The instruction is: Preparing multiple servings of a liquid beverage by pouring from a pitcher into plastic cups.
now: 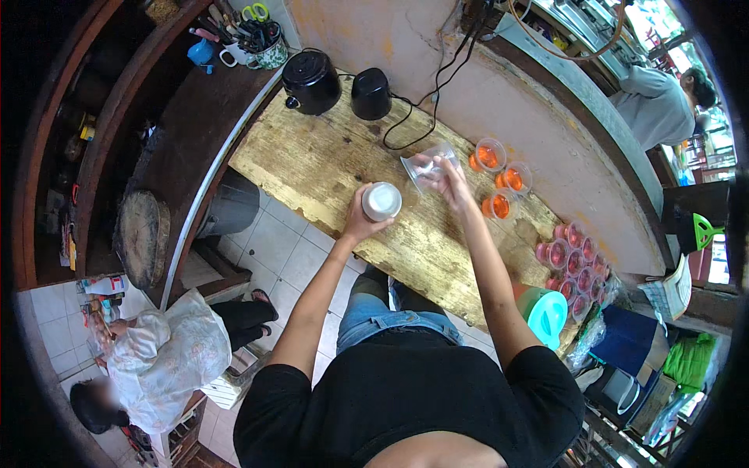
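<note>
My left hand (pixel 361 217) is closed around a round white container (pixel 382 202), held above the near edge of a worn wooden table (pixel 304 158). My right hand (pixel 447 184) holds a clear plastic cup (pixel 432 165), tilted on its side, over the middle of the table. Whether this is one cup or several nested ones, I cannot tell. Just right of that hand stand clear cups with orange contents (pixel 487 155) near the wall. Farther right, a cluster of cups with red-pink contents (pixel 574 257) sits close together.
A black lidded pot or cooker (pixel 312 82) and a black object (pixel 371 93) stand at the table's far left, with a black cable (pixel 434 117) beside them. A turquoise-lidded container (pixel 547 317) stands by my right arm. One person (pixel 169 357) is at lower left, another (pixel 658 105) beyond the wall.
</note>
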`<state>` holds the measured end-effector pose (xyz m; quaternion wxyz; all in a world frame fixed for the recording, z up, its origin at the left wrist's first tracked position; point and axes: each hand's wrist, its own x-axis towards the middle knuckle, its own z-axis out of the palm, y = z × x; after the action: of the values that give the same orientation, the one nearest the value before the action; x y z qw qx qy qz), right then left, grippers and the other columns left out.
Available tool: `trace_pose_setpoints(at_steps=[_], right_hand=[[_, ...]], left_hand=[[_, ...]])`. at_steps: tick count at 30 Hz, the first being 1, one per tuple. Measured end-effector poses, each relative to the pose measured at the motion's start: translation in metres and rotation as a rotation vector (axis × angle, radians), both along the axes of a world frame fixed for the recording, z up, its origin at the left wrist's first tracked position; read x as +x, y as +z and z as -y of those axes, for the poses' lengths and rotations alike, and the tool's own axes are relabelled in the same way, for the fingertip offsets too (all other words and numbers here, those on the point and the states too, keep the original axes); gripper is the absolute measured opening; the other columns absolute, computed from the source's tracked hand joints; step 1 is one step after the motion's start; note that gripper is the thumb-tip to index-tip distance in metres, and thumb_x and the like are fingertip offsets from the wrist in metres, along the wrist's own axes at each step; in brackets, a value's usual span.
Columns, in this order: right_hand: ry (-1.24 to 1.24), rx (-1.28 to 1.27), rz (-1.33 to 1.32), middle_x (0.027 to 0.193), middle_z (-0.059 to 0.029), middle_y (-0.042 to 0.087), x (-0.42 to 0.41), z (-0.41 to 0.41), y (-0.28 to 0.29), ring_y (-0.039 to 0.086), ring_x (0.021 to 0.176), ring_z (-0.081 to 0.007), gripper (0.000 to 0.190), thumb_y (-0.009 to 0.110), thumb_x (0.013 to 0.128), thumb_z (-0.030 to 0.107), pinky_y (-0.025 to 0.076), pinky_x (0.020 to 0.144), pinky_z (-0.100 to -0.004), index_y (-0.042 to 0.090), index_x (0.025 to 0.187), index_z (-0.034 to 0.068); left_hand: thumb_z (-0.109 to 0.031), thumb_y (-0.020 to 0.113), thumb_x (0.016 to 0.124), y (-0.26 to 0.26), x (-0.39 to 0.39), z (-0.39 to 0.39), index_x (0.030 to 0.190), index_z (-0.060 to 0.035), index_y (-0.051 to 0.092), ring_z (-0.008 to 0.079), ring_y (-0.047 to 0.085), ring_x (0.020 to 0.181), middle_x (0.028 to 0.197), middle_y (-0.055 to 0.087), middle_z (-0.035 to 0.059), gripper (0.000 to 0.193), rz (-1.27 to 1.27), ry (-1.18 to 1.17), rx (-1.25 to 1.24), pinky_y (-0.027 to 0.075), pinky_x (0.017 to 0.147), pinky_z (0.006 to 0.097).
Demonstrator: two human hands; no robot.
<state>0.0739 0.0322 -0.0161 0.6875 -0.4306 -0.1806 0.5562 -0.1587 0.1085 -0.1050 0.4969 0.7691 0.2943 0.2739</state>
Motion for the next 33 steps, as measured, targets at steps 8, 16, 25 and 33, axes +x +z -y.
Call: trace_pose_setpoints(at_steps=[8, 16, 25, 33], right_hand=[[-0.228, -0.187, -0.463, 0.105, -0.0127, 0.05, -0.024, 0.043, -0.006, 0.05, 0.111, -0.0271, 0.065, 0.06, 0.079, 0.056, 0.046, 0.095, -0.0439, 0.049, 0.115, 0.003], [-0.002, 0.196, -0.894, 0.082, -0.0093, 0.061, -0.062, 0.122, -0.046, 0.061, 0.073, -0.0194, 0.075, 0.046, 0.083, 0.065, 0.054, 0.073, -0.0355, 0.047, 0.12, 0.001], [-0.55, -0.592, 0.506, 0.104, -0.013, 0.059, -0.072, 0.202, -0.084, 0.059, 0.078, -0.0157, 0.036, 0.048, 0.093, 0.025, 0.048, 0.065, -0.0298, 0.046, 0.123, 0.006], [-0.539, -0.585, 0.875, 0.117, -0.0162, 0.057, -0.078, 0.228, -0.116, 0.058, 0.099, -0.0222, 0.034, 0.044, 0.088, 0.001, 0.047, 0.079, -0.0309, 0.05, 0.122, 0.003]], left_hand=[[-0.053, 0.083, 0.053, 0.051, -0.01, 0.039, 0.137, -0.0025, 0.015, 0.0431, 0.015, 0.131, 0.138, 0.019, 0.0264, 0.119, 0.018, 0.279, 0.544, 0.022, 0.105, 0.054], [-0.028, 0.085, 0.058, 0.086, 0.061, 0.114, 0.133, 0.0, 0.028, 0.0336, 0.038, 0.124, 0.139, 0.029, 0.0222, 0.098, 0.306, -0.051, 0.02, 0.033, 0.102, 0.0439], [-0.02, 0.083, 0.062, 0.015, 0.098, 0.132, 0.118, -0.0011, 0.051, 0.0229, 0.058, 0.104, 0.113, 0.059, 0.0143, 0.066, 0.015, -0.39, -0.098, 0.046, 0.09, 0.0336], [-0.018, 0.078, 0.062, -0.005, 0.102, 0.146, 0.119, -0.0013, 0.051, 0.0303, 0.056, 0.106, 0.115, 0.056, 0.0168, 0.065, -0.151, -0.554, -0.044, 0.045, 0.09, 0.0358]])
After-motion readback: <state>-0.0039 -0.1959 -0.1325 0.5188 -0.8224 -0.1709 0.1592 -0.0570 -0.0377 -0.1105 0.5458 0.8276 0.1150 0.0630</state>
